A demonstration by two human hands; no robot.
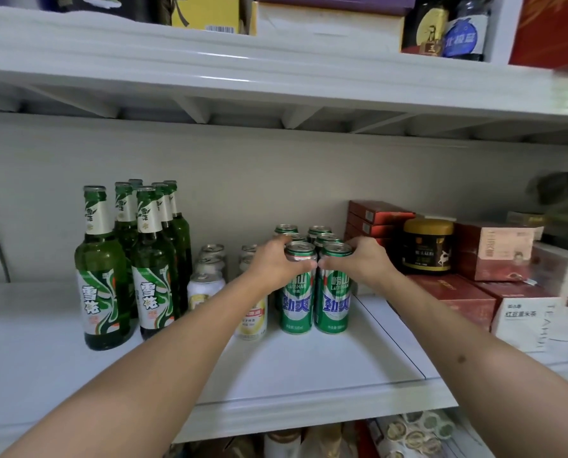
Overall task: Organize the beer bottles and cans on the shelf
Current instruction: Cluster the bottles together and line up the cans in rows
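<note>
Both hands reach onto the white shelf (309,368). Left hand (273,264) cupped around the upper part of the front-left green can (297,292); right hand (363,261) cupped likewise around the front-right green can (332,292). Thumbs meet between the two cans, which stand upright and touching, side by side. Grip looks like a light clasp on each can, fingers wrapped behind the rims.

Beyond the hands: more green cans (319,233) in two files running back. Just left of the left forearm: white-and-yellow cans (252,320) and silver-topped cans (206,285), partly hidden by the arm. Further left: a cluster of green glass bottles (102,279), upright, two in front.

Right of the right hand: a dark jar with gold lid (428,244), red boxes (375,216) stacked behind it, and further cartons (520,322) toward the front edge.
</note>
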